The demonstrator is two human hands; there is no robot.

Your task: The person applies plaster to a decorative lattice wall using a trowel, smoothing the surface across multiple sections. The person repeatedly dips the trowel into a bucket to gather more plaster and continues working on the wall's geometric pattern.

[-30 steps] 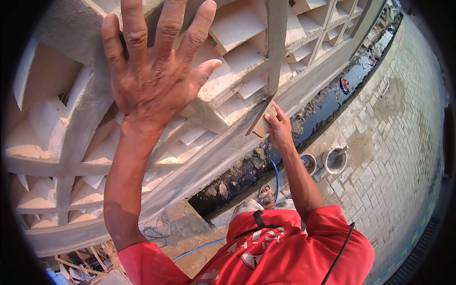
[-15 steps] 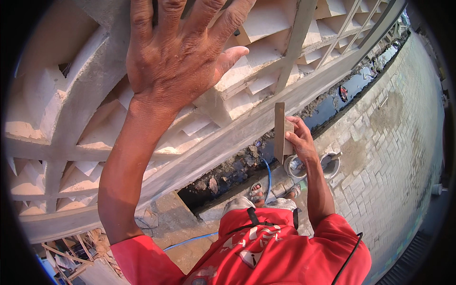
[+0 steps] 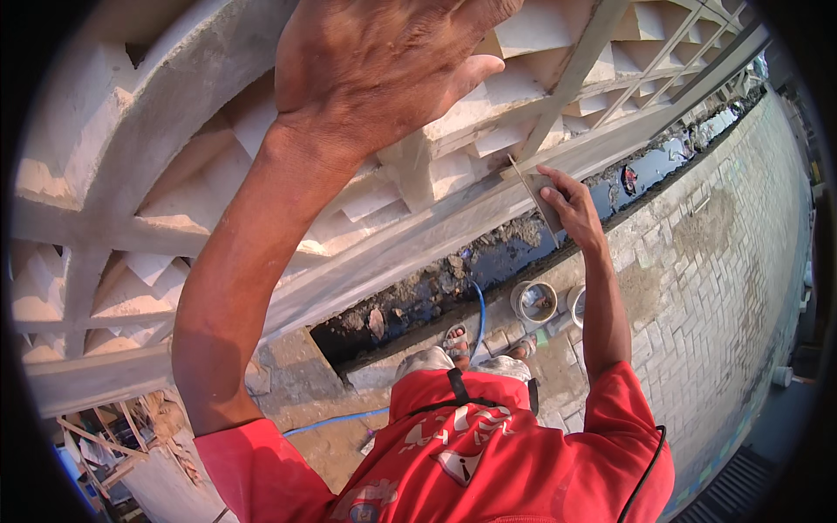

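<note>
Head view: looks down outdoors on a pale lattice wall [image 3: 161, 118], a dark wet ditch [image 3: 501, 268] along its foot and brick paving [image 3: 697, 296] beyond. Shows left hand [image 3: 375, 70] spread over the wall, thumb splayed, fingers mostly cut off by the top edge; hard to tell contact. Pinches one flat tool [image 3: 547, 202] between right hand's [image 3: 572, 209] thumb and fingers, near the wall's lower edge. Counts two buckets [image 3: 516, 303], one partly hidden behind the right forearm [image 3: 603, 305], two sandalled feet [image 3: 455, 340], two visible stretches of blue hose [image 3: 482, 318].
</note>
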